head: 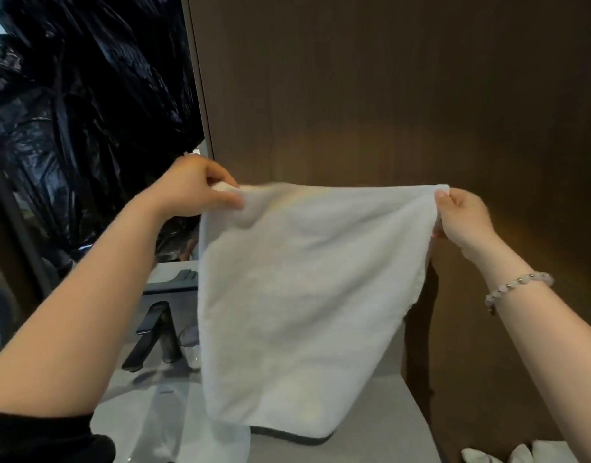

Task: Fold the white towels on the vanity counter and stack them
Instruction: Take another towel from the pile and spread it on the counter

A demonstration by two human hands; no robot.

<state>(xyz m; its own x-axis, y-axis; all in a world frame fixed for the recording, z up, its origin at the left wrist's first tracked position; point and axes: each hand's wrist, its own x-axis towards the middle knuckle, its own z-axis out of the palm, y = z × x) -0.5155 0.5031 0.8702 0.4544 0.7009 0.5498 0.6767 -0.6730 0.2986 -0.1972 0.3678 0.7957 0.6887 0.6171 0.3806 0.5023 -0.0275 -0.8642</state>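
Hanging lengthwise downward, the white towel (297, 295) is pinched at its top corners by left hand (190, 187) and right hand (462, 217) fingers.

No writing or label can be read.

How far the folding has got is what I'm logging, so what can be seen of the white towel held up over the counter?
The white towel looks like soft, plush terry, with a dark grey trim along its bottom edge. It hangs spread out in the air, top edge stretched nearly level between both hands: the left hand pinches its upper left corner, the right hand its upper right. Its lower edge appears to reach the grey counter.
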